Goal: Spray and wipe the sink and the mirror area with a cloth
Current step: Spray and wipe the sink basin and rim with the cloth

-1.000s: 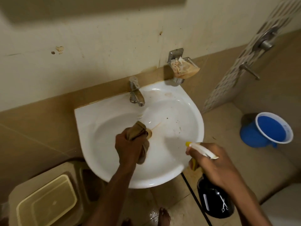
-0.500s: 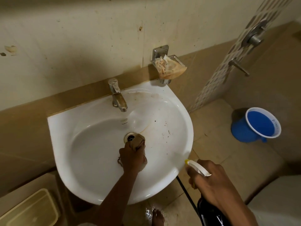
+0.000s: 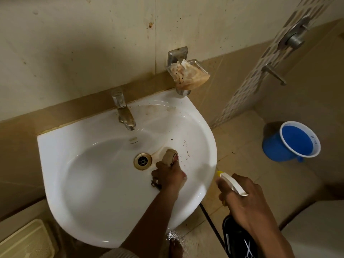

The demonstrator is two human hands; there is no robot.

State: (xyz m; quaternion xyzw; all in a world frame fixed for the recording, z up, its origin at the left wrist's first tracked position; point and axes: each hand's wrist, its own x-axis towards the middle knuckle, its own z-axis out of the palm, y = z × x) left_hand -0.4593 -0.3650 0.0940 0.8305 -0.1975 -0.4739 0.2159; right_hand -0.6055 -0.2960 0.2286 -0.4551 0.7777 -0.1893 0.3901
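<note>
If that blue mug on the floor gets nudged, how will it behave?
The blue mug looks like thin plastic, so probably light and easy to slide on the smooth floor tiles. It already appears tilted, so it may well tip or roll. Whether it holds water cannot be told.
</note>
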